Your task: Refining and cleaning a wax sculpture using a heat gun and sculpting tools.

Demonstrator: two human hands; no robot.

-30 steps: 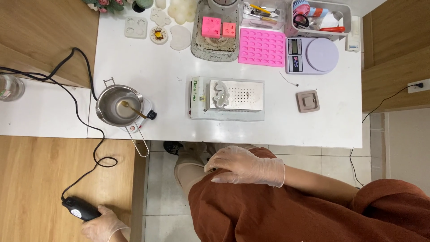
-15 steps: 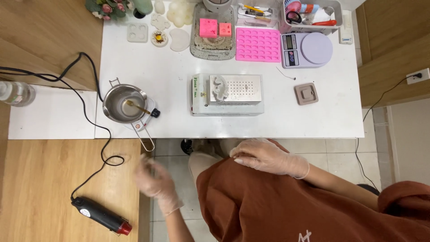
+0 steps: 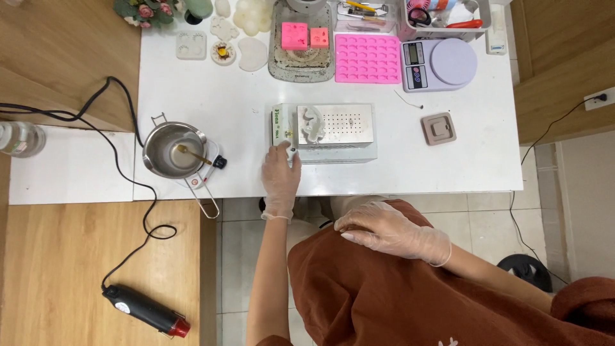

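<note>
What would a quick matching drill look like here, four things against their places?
Things:
1 left hand
2 right hand
3 heat gun
4 metal pot

Places:
A on the wooden floor, lower left
B on the brown-clothed lap
C at the left end of the perforated metal box
D on the small burner at the table's left edge

Pairs: 1-C, 2-B, 3-A, 4-D

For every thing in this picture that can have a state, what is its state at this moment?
left hand: gloved, fingertips touching the metal box's front left corner.
right hand: gloved, resting flat on the lap.
metal box: lying flat on the white table.
metal pot: open, a spoon inside.
heat gun: lying on the wooden floor, not held.
pink mould: lying flat, cavities up.
</note>
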